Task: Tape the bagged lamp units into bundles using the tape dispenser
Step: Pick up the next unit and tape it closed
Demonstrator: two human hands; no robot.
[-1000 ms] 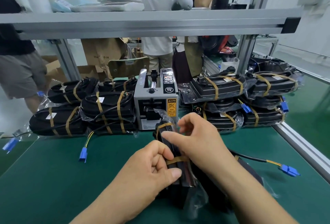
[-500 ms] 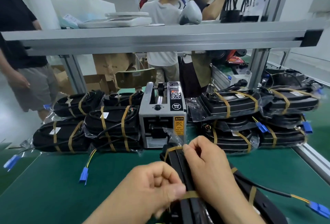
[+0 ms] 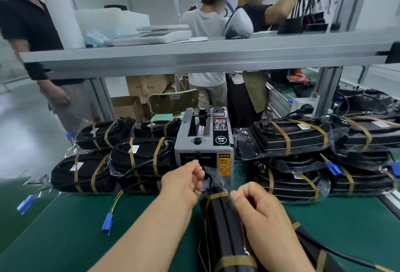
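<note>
- Green mat covers the table (image 3: 65, 239) from edge to edge.
- A long grey metal shelf (image 3: 194, 57) runs across above the table.
- 2 piles of taped lamp packs sit at the back. The left pile (image 3: 138, 159) is on one side of the tape machine and the right pile (image 3: 303, 163) is on the other. Each black pack is in a clear bag with brown tape round it.
- The lamp bundle (image 3: 223, 228) lies on the table right in front, between the 2 arms. Its far end points at the tape machine.
- The grey tape dispenser (image 3: 203, 143) stands at the back, in the middle, between the 2 piles.
- The right hand (image 3: 259, 213) grips the far end of the lamp bundle. Its fingers are curled, and its thumb tip is by a tape band.
- The left hand (image 3: 184, 183) is at the mouth of the tape dispenser. Its fingers are curled in tight. I cannot tell if it has any tape.
- 1 brown tape band (image 3: 216, 196) goes round the far end of the lamp bundle. Another tape strip (image 3: 233, 261) goes round the near end.
- A small blue plug (image 3: 107, 225) on thin wires lies on the mat, left of the left arm.
</note>
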